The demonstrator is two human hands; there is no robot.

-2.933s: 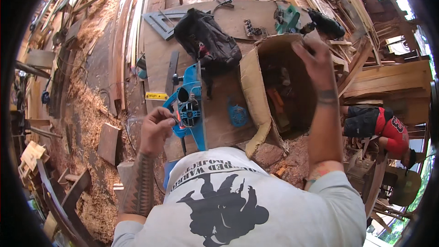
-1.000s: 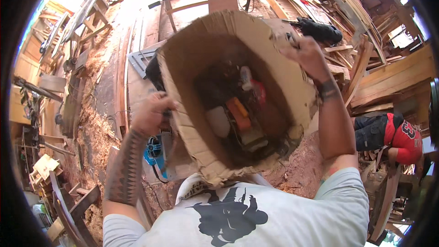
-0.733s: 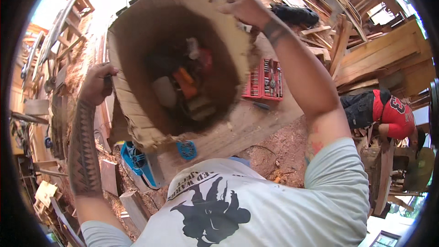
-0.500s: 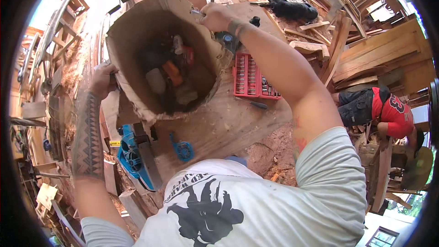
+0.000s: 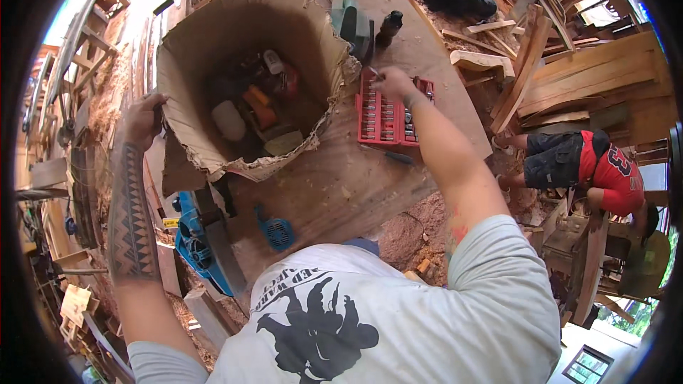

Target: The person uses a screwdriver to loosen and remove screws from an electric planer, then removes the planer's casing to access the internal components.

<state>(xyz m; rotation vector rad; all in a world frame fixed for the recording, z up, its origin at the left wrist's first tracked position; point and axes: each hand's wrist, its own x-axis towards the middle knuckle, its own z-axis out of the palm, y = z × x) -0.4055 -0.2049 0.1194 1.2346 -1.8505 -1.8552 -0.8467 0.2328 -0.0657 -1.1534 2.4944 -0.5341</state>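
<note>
A tall, ragged-edged cardboard container (image 5: 213, 18) stands tilted toward me on the plywood table, with an orange object (image 5: 260, 107), a white bottle-like thing (image 5: 272, 62) and other items at its bottom. My left hand (image 5: 144, 119) is closed on its left rim. Over the top of a red socket set case (image 5: 377, 124), my right hand (image 5: 393, 84) pinches a small silvery piece whose kind I cannot make out. Rows of metal sockets fill the open case. A dark-handled tool (image 5: 398, 156) lies just below it.
Beyond the case stand a green power tool (image 5: 348, 21) and a black object (image 5: 389, 27). A blue power planer (image 5: 203, 242) and a blue slotted part (image 5: 276, 231) lie nearer me. Lumber (image 5: 597, 78) crowds the right, where a person in red (image 5: 615, 178) bends over.
My right hand has moved from the container's far right rim, right and nearer, to the socket case, carrying the silvery piece. My left hand stays on the rim; the container has shifted slightly.
</note>
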